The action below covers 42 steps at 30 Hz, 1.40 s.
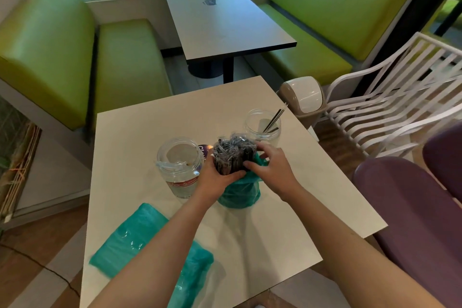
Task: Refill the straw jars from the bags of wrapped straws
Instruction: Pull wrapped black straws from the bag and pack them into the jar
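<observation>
A thick bundle of wrapped dark straws [233, 155] stands upright out of a teal plastic bag [238, 192] in the middle of the white table [287, 207]. My left hand [215, 177] grips the bundle from the left and below. My right hand [271, 165] holds the bag's rim and the bundle's right side. An open clear jar [180, 165] with a red label stands left of the bundle, with only scraps of wrapper inside. A second clear jar [262, 125] behind it holds two or three straws. A second teal bag [140, 245] lies flat at the near left.
A small beige swing-lid bin [302, 97] sits off the table's far right corner. A white slatted chair [390, 107] and purple seats [412, 207] are to the right. Green benches [75, 57] and a dark-edged table [225, 20] lie beyond.
</observation>
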Tool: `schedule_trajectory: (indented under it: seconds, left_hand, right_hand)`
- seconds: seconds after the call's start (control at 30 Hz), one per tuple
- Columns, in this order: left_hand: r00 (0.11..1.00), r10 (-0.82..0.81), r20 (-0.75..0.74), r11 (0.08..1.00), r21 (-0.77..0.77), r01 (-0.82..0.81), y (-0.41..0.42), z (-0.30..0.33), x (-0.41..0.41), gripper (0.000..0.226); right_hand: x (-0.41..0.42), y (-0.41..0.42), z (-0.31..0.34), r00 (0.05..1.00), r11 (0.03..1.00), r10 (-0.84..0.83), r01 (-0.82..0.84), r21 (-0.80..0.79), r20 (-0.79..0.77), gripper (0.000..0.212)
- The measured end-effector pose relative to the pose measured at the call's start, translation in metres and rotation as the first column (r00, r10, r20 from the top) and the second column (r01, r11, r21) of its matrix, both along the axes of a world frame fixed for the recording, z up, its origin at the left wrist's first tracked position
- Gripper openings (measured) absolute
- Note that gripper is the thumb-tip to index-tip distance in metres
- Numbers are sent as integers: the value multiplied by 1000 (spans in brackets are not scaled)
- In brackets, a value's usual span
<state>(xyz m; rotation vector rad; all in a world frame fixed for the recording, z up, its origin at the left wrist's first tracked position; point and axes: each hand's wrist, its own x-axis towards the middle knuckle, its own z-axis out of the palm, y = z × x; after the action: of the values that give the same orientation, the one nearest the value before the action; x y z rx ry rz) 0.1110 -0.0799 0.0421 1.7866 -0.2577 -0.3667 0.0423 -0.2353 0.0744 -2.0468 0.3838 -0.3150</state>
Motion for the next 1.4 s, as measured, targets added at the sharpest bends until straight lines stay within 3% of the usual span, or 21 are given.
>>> schedule_trajectory:
  seconds: [0.1, 0.3, 0.6, 0.8, 1.03, 1.4]
  left_hand:
    - [999, 43, -1, 999, -21, -43, -2, 2, -2, 69]
    - [990, 134, 37, 991, -36, -132, -2, 2, -3, 76]
    - [998, 62, 23, 997, -49, -61, -3, 2, -4, 85]
    - [991, 106, 85, 994, -22, -105, -9, 6, -2, 97]
    - [979, 195, 54, 980, -41, -193, -11, 3, 4, 77]
    - [962, 271, 16, 962, -35, -270, -18, 8, 7, 73]
  right_hand:
    - [4, 0, 0, 1000, 1000, 3, -3, -17, -14, 35]
    - [4, -2, 4, 999, 999, 32, -32, -3, 2, 15]
    - [10, 0, -9, 999, 998, -46, 45, 35, 22, 19]
    - [14, 4, -9, 999, 990, 31, -32, 135, 8, 20]
    - [16, 6, -4, 1000, 986, 5, -7, 167, 10, 21]
    - [30, 2, 0, 997, 989, 5, -18, 149, 83, 12]
